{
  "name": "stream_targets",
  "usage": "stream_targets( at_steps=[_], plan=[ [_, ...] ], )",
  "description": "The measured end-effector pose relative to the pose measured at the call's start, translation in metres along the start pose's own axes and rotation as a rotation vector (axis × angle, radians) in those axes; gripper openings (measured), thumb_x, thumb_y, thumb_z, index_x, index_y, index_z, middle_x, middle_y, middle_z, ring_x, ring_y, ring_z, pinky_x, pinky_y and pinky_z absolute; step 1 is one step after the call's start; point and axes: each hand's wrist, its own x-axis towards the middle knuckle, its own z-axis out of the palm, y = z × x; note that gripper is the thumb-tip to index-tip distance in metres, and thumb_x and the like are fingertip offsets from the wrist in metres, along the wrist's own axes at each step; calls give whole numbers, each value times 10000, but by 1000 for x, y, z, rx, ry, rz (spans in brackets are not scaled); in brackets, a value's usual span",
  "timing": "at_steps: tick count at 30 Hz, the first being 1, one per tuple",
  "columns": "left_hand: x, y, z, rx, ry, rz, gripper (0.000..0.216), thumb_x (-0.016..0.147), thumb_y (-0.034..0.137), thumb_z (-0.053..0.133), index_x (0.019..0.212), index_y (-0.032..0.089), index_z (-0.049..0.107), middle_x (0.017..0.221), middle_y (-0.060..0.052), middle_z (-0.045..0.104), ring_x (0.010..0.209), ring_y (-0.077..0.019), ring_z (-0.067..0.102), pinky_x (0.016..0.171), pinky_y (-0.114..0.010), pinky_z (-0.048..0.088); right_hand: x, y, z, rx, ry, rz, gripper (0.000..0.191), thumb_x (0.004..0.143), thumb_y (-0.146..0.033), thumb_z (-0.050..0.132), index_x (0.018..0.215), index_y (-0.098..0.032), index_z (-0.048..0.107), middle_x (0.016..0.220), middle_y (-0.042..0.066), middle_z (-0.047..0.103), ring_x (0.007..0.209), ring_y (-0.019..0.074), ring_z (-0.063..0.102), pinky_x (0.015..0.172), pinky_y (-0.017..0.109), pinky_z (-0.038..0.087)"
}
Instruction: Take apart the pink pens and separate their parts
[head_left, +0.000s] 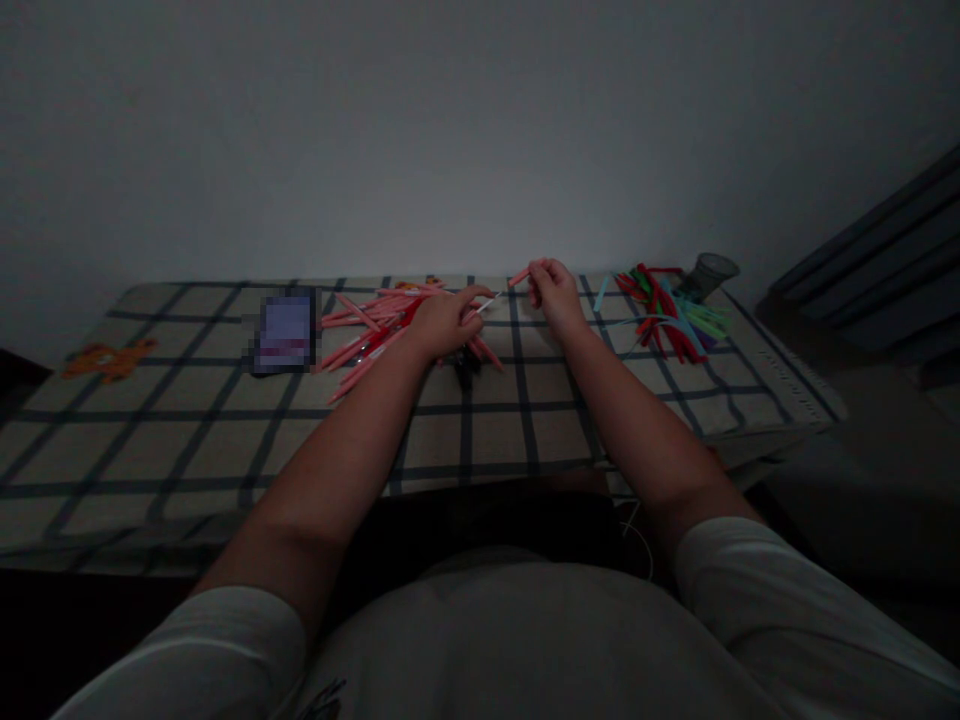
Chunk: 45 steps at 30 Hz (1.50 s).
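My left hand (448,322) is closed on a thin white stick (489,302) that points up to the right, its thumb and forefinger pinching it. That hand rests over a spread of slim pink pen-like sticks (358,312), which it partly hides. Just right of it, my right hand (553,290) pinches a short pink tube (523,274), whose free end faces the white stick across a small gap. A small black object (463,368) lies under my left hand; its kind is hard to make out.
A checked cloth (315,440) covers the table against the wall. Left of the pink sticks lies a blurred phone-like object (285,335). A bundle of coloured strips (667,318) and a clear cup (711,275) are at the right. An orange figure (109,360) shows far left.
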Motion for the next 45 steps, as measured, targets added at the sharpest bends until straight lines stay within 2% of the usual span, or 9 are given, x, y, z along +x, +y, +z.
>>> stream_targets(
  at_steps=[4, 8, 14, 19, 22, 27, 33, 37, 45],
  plan=[
    [0, -1, 1, -8, 15, -4, 571, 958, 317, 558, 1509, 247, 690, 900, -61, 780, 825, -240, 699, 825, -340, 502, 2, 3, -1, 7, 14, -20, 542, 978, -772, 668, 867, -275, 484, 768, -17, 624, 637, 128, 547, 567, 251, 425],
    [1, -3, 3, 0, 37, -14, 562, 958, 337, 565, 1499, 262, 695, 900, -52, 780, 851, -251, 712, 825, -339, 503, 4, 11, -3, -44, -7, -41, 480, 962, -682, 733, 865, -277, 493, 799, 2, 685, 715, 158, 633, 651, 279, 494],
    [1, -3, 3, 4, 33, -32, 552, 978, 349, 563, 1510, 266, 687, 900, -53, 777, 876, -262, 725, 840, -348, 499, -2, 16, -5, -379, -70, -66, 286, 973, -439, 749, 818, -249, 600, 765, 22, 700, 756, 201, 656, 756, 336, 514],
    [1, -3, 4, -12, 36, -31, 546, 990, 336, 555, 1515, 258, 682, 919, -63, 784, 908, -264, 735, 851, -350, 503, -9, 7, -12, -671, -151, -43, 121, 955, -349, 764, 975, -230, 746, 923, 77, 785, 911, 265, 693, 821, 370, 526],
    [2, -3, 5, -16, 38, -34, 544, 979, 333, 571, 1506, 262, 688, 917, -62, 780, 909, -264, 737, 854, -354, 506, -9, 7, -13, -763, -195, -53, 186, 983, -341, 735, 1113, -219, 786, 981, 94, 803, 944, 277, 710, 834, 373, 525],
    [1, -1, 3, -25, 24, -52, 538, 984, 330, 570, 1506, 265, 684, 935, -70, 781, 903, -271, 739, 870, -368, 517, -6, 13, -15, -836, -263, -73, 353, 999, -396, 751, 1294, -203, 765, 1035, 95, 821, 953, 270, 725, 844, 375, 516],
    [1, -2, 3, -27, 26, -47, 536, 986, 340, 573, 1506, 270, 687, 925, -64, 782, 916, -275, 734, 893, -374, 513, -7, 16, -18, -935, -323, -123, 381, 1033, -469, 704, 1295, -208, 795, 1091, 115, 832, 941, 275, 720, 803, 378, 497],
    [1, -2, 3, -23, 27, -44, 544, 982, 331, 571, 1510, 270, 686, 946, -62, 791, 914, -267, 733, 886, -361, 510, -6, 16, -19, -940, -316, -128, 360, 1049, -452, 683, 1279, -206, 811, 1072, 115, 837, 930, 277, 726, 781, 375, 485],
    [1, 1, 0, -23, -7, -36, 538, 1009, 338, 551, 1527, 251, 669, 988, -76, 802, 876, -255, 719, 861, -357, 497, -2, 16, -21, -1014, -219, -95, 397, 1064, -440, 671, 1317, -166, 807, 1131, 162, 841, 1091, 344, 752, 924, 425, 535]
  ],
)
